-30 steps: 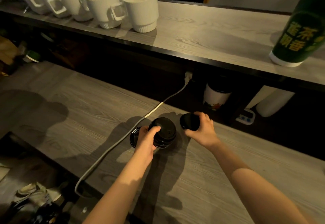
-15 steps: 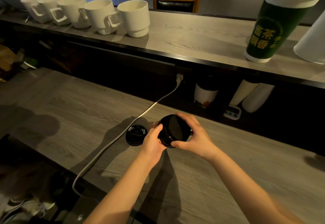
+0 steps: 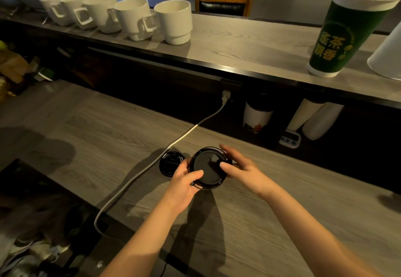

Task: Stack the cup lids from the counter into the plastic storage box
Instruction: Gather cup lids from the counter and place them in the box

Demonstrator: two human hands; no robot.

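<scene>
Head view: five white mugs were lined on the shelf, the rightmost seen empty. One lid was left flat on the counter. Just beside it, a lid stack was gripped at its rim by the left hand and pinched by the right hand, thumb on top. A green cup was stood far right.

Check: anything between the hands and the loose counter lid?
Nothing visible. The loose lid lies uncovered left of the left hand; the white cable passes its left edge. That hand and the right hand grip the lid stack.
</scene>
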